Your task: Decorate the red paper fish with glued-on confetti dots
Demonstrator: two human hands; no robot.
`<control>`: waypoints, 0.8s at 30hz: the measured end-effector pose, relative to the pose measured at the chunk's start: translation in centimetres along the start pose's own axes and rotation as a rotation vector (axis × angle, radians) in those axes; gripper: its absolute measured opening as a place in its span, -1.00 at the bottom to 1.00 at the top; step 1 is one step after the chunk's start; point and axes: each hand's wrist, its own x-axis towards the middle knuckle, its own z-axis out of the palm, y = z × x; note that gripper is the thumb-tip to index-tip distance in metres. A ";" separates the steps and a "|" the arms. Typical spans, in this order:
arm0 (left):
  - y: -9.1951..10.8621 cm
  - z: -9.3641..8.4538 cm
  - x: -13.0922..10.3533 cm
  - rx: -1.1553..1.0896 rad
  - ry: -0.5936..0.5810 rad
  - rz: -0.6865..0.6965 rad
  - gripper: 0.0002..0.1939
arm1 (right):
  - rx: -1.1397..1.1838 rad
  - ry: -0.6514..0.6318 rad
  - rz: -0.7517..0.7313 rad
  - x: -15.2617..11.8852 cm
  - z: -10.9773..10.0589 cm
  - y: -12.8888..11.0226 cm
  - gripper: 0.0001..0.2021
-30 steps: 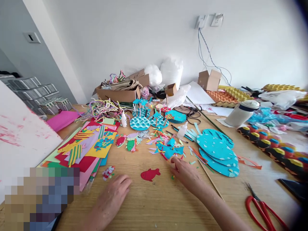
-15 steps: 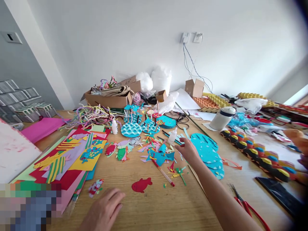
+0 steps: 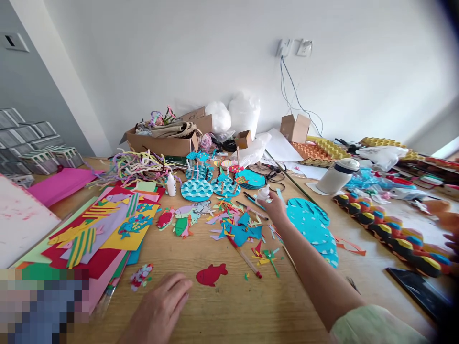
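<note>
My right hand point(image 3: 275, 206) reaches out over the table, its fingers closed round a small whitish squeeze bottle point(image 3: 263, 193), likely glue. Beneath and beside it lie pens point(image 3: 252, 198) and colourful paper scraps point(image 3: 229, 210). My left hand point(image 3: 167, 298) rests on the tabletop with fingers stretched out and holds nothing. Just to its right lies a red paper fish point(image 3: 211, 274), apart from the fingertips. Paper confetti point(image 3: 141, 277) sits in a little heap on the hand's left. Scissor tips point(image 3: 353, 285) show beside my right forearm, which hides the rest.
Coloured sheets with cut fish point(image 3: 107, 224) lie left. Blue wave-decorated discs point(image 3: 196, 190) and another white bottle point(image 3: 171, 185) stand mid-table. Blue paper shapes point(image 3: 311, 229), a white jar point(image 3: 339, 176), painted egg-carton strips point(image 3: 389, 234) and a phone point(image 3: 412, 289) are right. Behind is a cardboard box point(image 3: 161, 143).
My right hand has closed on the small bottle and tipped it from upright. My left hand has shifted slightly right, nearer the red fish. My forearm now covers most of the scissors.
</note>
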 end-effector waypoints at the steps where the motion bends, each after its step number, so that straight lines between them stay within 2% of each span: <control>1: -0.4 -0.2 0.0 -0.002 0.048 -0.014 -0.71 | -0.002 0.044 -0.003 0.1 -0.6 -0.5 -0.63; 5: -1.8 -1.3 0.1 -0.126 0.231 -0.067 -0.78 | 0.026 0.160 -0.052 -0.9 -3.9 -3.2 -0.60; 7: -1.8 -2.0 0.3 -0.307 0.234 -0.161 -0.80 | 0.204 0.112 -0.182 -3.0 -5.6 -5.0 -0.62; 10: -0.4 -2.2 0.8 -0.685 0.180 -0.297 -0.68 | 0.423 -0.193 -0.244 -8.4 -7.3 -7.5 -0.65; 12: 1.3 -1.5 1.0 -0.927 0.118 -0.336 -0.53 | 0.547 -0.495 -0.237 -12.7 -7.5 -8.7 -0.66; 14: 3.2 -0.2 1.2 -1.141 0.036 -0.269 -0.38 | 0.648 -0.744 -0.208 -16.7 -6.8 -9.0 -0.66; 16: 4.9 1.2 1.2 -1.328 -0.094 -0.173 -0.30 | 0.764 -0.860 -0.184 -19.7 -5.8 -8.7 -0.63; 17: 5.5 1.8 1.1 -1.413 -0.151 -0.171 -0.34 | 0.791 -0.877 -0.186 -20.8 -5.3 -8.4 -0.62; 19: 6.5 2.5 1.0 -1.541 -0.166 -0.226 -0.42 | 0.829 -0.869 -0.186 -22.2 -4.5 -7.8 -0.61; 24: 7.3 2.9 1.3 -1.804 -0.066 -0.317 -0.60 | 0.947 -0.733 0.030 -24.5 -3.4 -6.9 -0.49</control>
